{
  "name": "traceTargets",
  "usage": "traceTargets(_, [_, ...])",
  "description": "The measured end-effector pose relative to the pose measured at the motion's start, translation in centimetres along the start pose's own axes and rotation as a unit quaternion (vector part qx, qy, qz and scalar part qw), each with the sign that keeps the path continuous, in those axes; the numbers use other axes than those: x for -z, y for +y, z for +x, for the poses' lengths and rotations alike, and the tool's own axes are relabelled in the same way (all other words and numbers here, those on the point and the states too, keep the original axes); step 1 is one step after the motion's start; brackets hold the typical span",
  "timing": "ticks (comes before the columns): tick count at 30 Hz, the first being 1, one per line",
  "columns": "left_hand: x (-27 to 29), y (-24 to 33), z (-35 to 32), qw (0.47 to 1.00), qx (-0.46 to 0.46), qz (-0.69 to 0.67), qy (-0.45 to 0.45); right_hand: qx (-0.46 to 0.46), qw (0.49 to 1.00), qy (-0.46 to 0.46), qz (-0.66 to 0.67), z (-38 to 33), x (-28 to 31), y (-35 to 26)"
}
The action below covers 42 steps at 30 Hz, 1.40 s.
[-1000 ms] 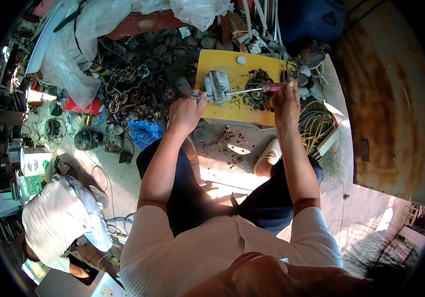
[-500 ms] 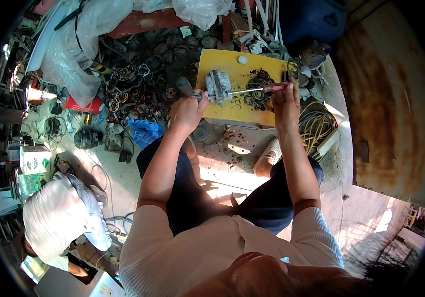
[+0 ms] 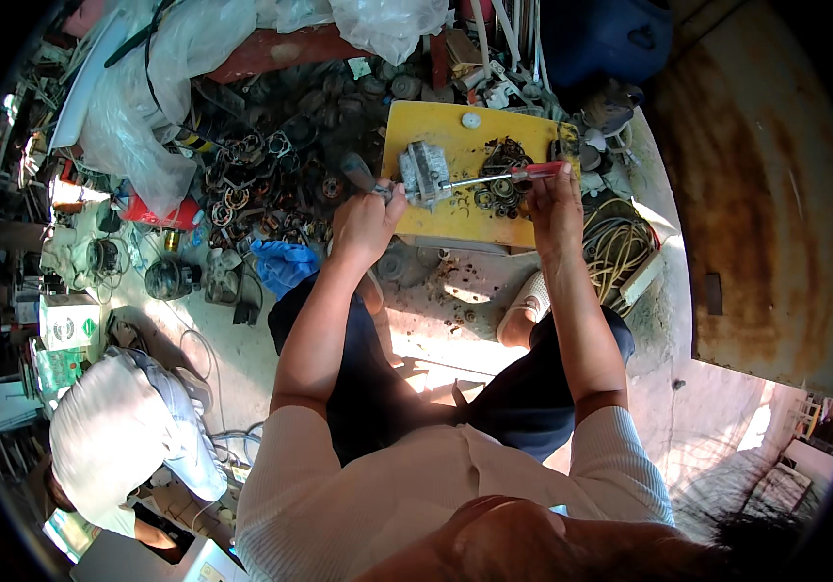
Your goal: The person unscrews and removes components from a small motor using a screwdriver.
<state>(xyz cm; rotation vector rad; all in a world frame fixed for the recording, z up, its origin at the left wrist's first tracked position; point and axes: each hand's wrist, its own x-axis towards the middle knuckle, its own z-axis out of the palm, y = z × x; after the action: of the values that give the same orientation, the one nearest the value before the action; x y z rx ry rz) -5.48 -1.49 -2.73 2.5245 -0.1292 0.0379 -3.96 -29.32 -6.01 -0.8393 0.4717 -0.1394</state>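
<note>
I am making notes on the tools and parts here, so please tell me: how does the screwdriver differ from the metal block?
The screwdriver is long and thin; the metal block is short and chunky. The screwdriver has a red handle, while the block is silvery grey. The right hand holds the screwdriver, whereas the block sits on the yellow board. Both show shiny metal.

Both arms extend forward. The left hand is closed in a grip; the right hand forms a pinch grip.
</note>
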Motion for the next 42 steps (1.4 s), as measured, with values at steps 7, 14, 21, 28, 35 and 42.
traceTargets(7, [0.1,0.2,-0.2,1.0,-0.004,0.007,-0.005,0.01,1.0,-0.01,-0.024,0.8,0.8,-0.2])
traceTargets(14, [0.2,0.5,-0.3,1.0,-0.003,0.0,-0.005,0.046,0.998,-0.028,0.01,0.3,0.5,-0.2])
traceTargets(21, [-0.2,0.4,-0.3,1.0,-0.007,0.011,0.027,0.028,0.999,-0.03,-0.012,0.2,0.2,-0.8])
traceTargets(28, [0.3,1.1,-0.1,1.0,0.014,0.012,-0.015,0.046,0.998,-0.027,-0.031,1.0,1.2,-0.4])
traceTargets(35, [-0.2,0.8,-0.2,1.0,-0.004,0.014,0.027,0.027,0.999,-0.005,0.024,0.6,0.7,0.0])
traceTargets(42, [-0.9,0.3,-0.1,0.999,-0.001,0.005,0.046,0.026,1.0,0.01,0.007,0.0,0.4,-0.4])
